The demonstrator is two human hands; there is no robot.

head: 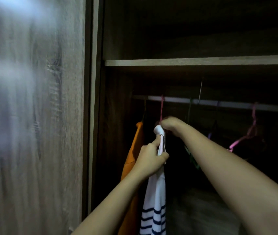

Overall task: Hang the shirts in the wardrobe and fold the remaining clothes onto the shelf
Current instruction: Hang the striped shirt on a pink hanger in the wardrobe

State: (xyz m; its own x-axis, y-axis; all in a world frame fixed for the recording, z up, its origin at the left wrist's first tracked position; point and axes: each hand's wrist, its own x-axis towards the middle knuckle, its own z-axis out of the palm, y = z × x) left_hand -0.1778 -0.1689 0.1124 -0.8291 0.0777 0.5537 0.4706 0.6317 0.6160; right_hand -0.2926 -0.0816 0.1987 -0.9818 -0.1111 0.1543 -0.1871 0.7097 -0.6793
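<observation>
Two hands: both up at the wardrobe rail [177, 100], working one garment.
Left hand [149, 160]: fingers closed around the white fabric just below the collar, thumb across the front.
Right hand [170, 124]: curled shut at the top of the garment, right under the pink hanger [161, 107]; whether it pinches the hanger neck or only the collar cannot be told, too dark.
Task item: striped shirt [154, 200], white with navy bands low down, hanging long and narrow between the hands and the frame bottom. Collar end bunched into a white roll at the right hand.
Location: inside the wardrobe, just right of the orange garment [133, 156], under the shelf [194, 62].
Hook: pink hook appears to sit over the rail; full seating not confirmable.
Risk 1: shirt sits on one shoulder only, and slides off once the left hand lets go. Cause: fabric is bunched, not spread over the hanger arms.
Risk 2: hook pops off the rail if the left hand pulls down while straightening.
Risk 3: snag on the orange garment, they look close enough to touch.
Risk 4: poor light, hanger arms hidden, so alignment is by feel.
Other hangers: a green one [191, 156] and a second pink one [243, 139] to the right, apparently bare.
Stage: judged mid-hang, shirt not yet released.
</observation>
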